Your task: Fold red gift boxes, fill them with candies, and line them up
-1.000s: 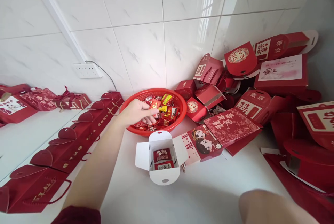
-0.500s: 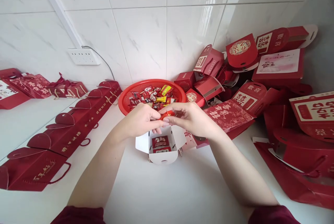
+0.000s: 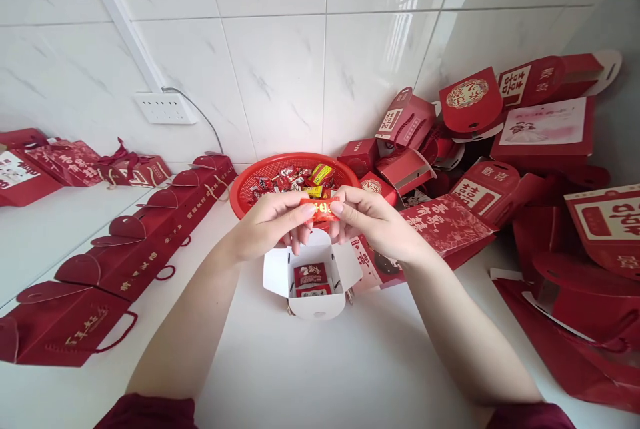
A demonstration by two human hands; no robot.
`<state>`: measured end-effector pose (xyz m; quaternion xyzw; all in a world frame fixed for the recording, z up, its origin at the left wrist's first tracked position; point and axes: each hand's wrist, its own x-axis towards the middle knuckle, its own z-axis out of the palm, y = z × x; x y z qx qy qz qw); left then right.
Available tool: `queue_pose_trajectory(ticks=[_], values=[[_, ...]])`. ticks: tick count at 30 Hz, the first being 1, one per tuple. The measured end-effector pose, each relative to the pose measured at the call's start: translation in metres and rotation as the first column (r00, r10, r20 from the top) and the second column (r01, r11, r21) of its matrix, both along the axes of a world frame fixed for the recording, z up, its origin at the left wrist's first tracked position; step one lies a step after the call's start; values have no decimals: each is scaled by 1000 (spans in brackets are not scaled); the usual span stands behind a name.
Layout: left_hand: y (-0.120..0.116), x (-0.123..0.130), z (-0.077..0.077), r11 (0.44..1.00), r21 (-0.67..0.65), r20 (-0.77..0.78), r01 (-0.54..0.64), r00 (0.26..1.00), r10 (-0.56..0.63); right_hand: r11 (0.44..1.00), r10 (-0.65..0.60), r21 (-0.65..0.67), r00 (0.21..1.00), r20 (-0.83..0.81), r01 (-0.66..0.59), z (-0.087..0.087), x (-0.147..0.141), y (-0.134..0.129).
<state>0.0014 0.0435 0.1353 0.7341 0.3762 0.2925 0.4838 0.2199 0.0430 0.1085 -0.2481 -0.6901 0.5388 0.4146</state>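
Note:
Between my two hands is a wrapped candy (image 3: 321,209), red-orange with shiny gold print. My left hand (image 3: 280,217) pinches its left end and my right hand (image 3: 364,215) pinches its right end. Just below them stands an open gift box (image 3: 325,306), white inside, its flaps spread outward. Dark red packets (image 3: 310,274) lie inside it. Behind my hands sits a red plastic basket (image 3: 243,190) with several wrapped candies (image 3: 320,175) in red and yellow.
A row of closed dark red gift boxes (image 3: 115,262) runs along the left. Piled at the right are many red boxes and bags (image 3: 470,99). A power strip (image 3: 165,109) is fixed to the tiled wall, with a grey cable.
The candy has been turned and stretched flat between my fingers, so its gold print now faces me. My hands have spread slightly apart. The whole view has shifted a little.

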Motion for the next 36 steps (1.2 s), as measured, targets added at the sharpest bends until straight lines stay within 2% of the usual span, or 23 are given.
queue_pose_trajectory(ticks=[3, 7, 11, 17, 20, 22, 24, 27, 29, 31, 32, 34, 36], values=[[2, 1, -4, 1000, 25, 37, -7, 999, 6, 999, -19, 51, 1000, 14, 19, -1, -2, -2], [3, 4, -7, 999, 43, 90, -2, 996, -2, 990, -128, 57, 991, -23, 129, -5, -10, -4], [1, 7, -8, 997, 10, 170, 73, 983, -73, 958, -179, 204, 977, -118, 200, -12, -19, -7], [-5, 4, -4, 971, 23, 235, 236, 943, -235, 957, -19, 279, 975, -222, 82, -17, -22, -15], [-8, -2, 5, 973, 33, 104, 229, 967, -231, 957, -24, 285, 994, -108, 54, -9, -13, -14], [-10, -9, 13, 979, 67, -86, 194, 978, -188, 960, -32, 281, 997, 64, 13, -3, -7, -11], [-10, -18, 19, 982, 158, -261, 101, 964, -57, 960, -38, 275, 959, 281, -43, -1, -3, -9], [-12, -34, 25, 935, 331, -318, -129, 918, 239, 944, -46, 291, 813, 581, -154, -8, -8, -7], [-15, -41, 29, 900, 381, -313, -212, 886, 342, 913, -98, 341, 691, 717, -224, -16, -15, -6], [-21, -45, 33, 889, 397, -335, -226, 867, 370, 875, -216, 429, 610, 762, -225, -21, -20, -6], [-24, -45, 35, 887, 403, -343, -223, 862, 372, 857, -278, 475, 598, 752, -198, -21, -20, -7], [-30, -43, 39, 885, 410, -345, -219, 861, 373, 836, -357, 534, 619, 700, -121, -17, -15, -7], [-31, -43, 38, 890, 402, -347, -215, 864, 365, 836, -381, 546, 654, 654, -58, -10, -6, -9]])
